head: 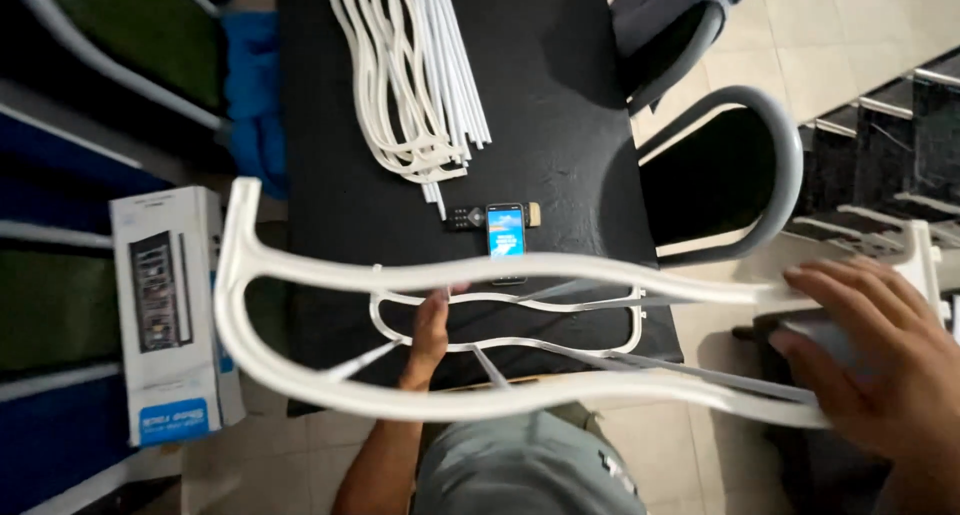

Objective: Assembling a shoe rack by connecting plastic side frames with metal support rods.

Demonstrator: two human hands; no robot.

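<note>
White curved plastic frame (420, 275) held level over the near edge of the black table (560, 105), spanning well past both of its near corners; long wavy rails blurred, close to the camera. Right hand (880, 355) closed around the frame's right end, fingers curled over the top rail, apparently bearing most of the weight. Left hand (432, 330) raised from below at the near edge, fingers pressed together against a smaller wavy frame piece (505, 320) sitting behind the large one; whether gripping or only steadying cannot be told. Bundle of matching white frames and rods (410, 75) laid lengthwise toward the far edge of the table, likely stacked clear of the working area. Phone (506, 230) with lit screen at the table's middle, small dark remote-like item (465, 218) just beside it. White carton (170, 315) standing on the floor off the table's left edge. Grey-rimmed chairs (740, 165) off the right edge.
</note>
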